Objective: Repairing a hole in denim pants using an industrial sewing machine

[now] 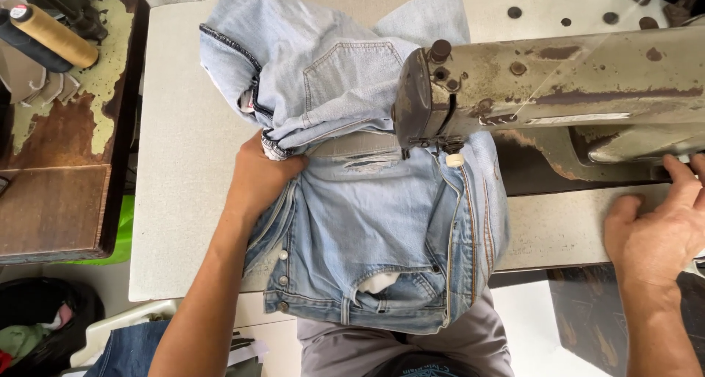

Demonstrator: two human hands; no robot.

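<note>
A pair of light blue jeans lies bunched across the grey sewing table, its torn knee area under the head of an old worn sewing machine. My left hand grips a fold of the denim at the left side of the jeans, just left of the machine's needle area. My right hand rests on the table at the right, fingers spread, its fingertips touching the base of the machine. The waistband with metal buttons hangs over the table's front edge toward my lap.
A rusty brown side stand at the left carries a tan thread cone and a dark one. Darker denim and a black bag lie on the floor at lower left. A dark panel sits below the table at right.
</note>
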